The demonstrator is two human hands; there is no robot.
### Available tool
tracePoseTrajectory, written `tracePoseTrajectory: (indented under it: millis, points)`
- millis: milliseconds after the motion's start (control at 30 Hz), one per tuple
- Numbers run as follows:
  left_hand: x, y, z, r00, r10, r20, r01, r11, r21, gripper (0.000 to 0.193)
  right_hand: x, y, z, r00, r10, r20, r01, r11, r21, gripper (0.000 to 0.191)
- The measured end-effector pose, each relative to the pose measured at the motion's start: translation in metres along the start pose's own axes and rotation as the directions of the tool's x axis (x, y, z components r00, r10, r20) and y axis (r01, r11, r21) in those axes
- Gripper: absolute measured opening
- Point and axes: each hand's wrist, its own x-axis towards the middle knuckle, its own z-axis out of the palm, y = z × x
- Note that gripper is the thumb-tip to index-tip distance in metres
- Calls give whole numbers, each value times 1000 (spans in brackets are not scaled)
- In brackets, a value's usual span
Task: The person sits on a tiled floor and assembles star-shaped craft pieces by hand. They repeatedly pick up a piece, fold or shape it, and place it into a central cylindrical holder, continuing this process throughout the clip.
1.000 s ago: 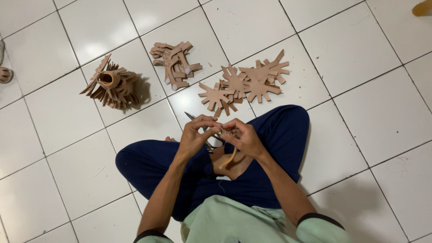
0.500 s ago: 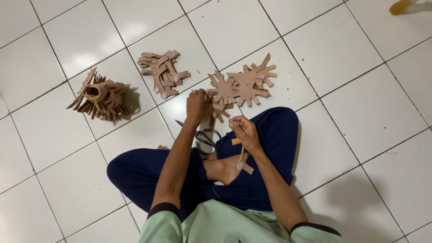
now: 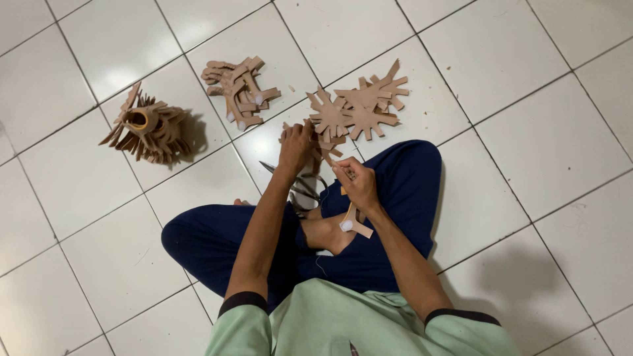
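Note:
I sit cross-legged on a white tiled floor. My left hand (image 3: 295, 146) reaches forward, its fingers closed on a brown star-shaped cutout (image 3: 321, 142) at the near edge of a pile of the same cutouts (image 3: 362, 105). Over my knee, my right hand (image 3: 356, 184) grips a forked brown strip (image 3: 354, 223). The strip hangs down and has a white blob at one end. A pair of scissors (image 3: 298, 186) lies between my forearms, partly hidden by my left arm.
A spiky brown cone-shaped piece (image 3: 148, 126) built from many strips stands at the left. A heap of loose brown strips with white tips (image 3: 237, 86) lies beyond it. My dark blue trouser legs (image 3: 211, 240) fill the near floor.
My hands were together over my lap. The left hand has stretched forward to the star cutouts, while the right stayed over my knee with the strip. The view shifted slightly.

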Motion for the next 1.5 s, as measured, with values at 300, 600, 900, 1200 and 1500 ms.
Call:
tracePoseTrajectory:
  millis: [300, 600, 900, 1200, 1500]
  points:
    - [-37, -6, -68, 782, -613, 112, 408, 367, -836, 20, -2, 11, 2, 999, 18, -49, -19, 1000, -8, 21]
    - [-78, 36, -81, 762, -535, 364, 140, -413, -900, 42, -10, -7, 7, 977, 161, 138, -195, 938, 285, 20]
    - [-97, 52, -99, 843, -530, 87, 212, 179, -961, 36, -8, -61, -4, 945, 42, 324, -188, 881, 434, 23]
    - [-100, 57, -97, 839, -510, 187, 240, 40, -970, 28, 7, -89, -14, 859, 41, 510, -291, 859, 421, 18]
    - [-95, 62, -120, 943, -325, -66, 126, 535, -835, 40, 4, -103, -7, 896, -360, 260, 408, 898, -162, 18]
